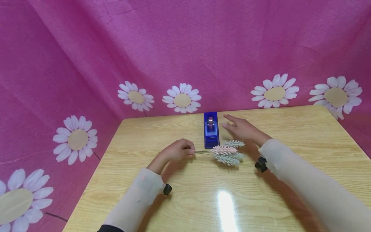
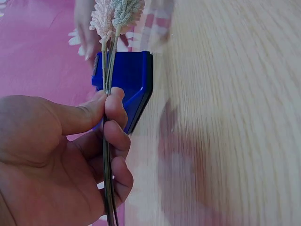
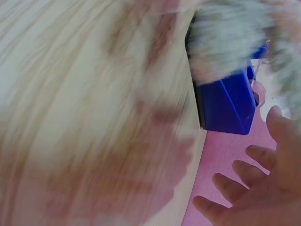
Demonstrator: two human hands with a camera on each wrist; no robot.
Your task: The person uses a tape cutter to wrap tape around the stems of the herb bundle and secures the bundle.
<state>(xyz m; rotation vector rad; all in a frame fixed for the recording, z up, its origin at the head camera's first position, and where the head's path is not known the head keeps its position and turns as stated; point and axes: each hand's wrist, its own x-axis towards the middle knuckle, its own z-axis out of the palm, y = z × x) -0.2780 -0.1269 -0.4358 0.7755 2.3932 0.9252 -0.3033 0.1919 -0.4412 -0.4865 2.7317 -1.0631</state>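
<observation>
My left hand (image 1: 178,150) pinches the thin stems (image 2: 108,80) of a small bunch of artificial flowers between thumb and fingers. Pink and pale green flower heads (image 1: 224,150) point to the right, held over the table just in front of a blue tape dispenser (image 1: 211,140). In the left wrist view, the lower stems run down across the palm past the curled fingers (image 2: 116,136). To the right of the dispenser, my right hand (image 1: 242,129) hovers with its fingers spread and holds nothing. The flower heads partly cover the dispenser in the right wrist view.
The wooden table (image 1: 185,199) carries a bright light reflection near its front. A pink cloth (image 1: 220,48) printed with white daisies hangs behind it and along the left side. Dark wrist devices (image 1: 261,164) sit under both sleeves.
</observation>
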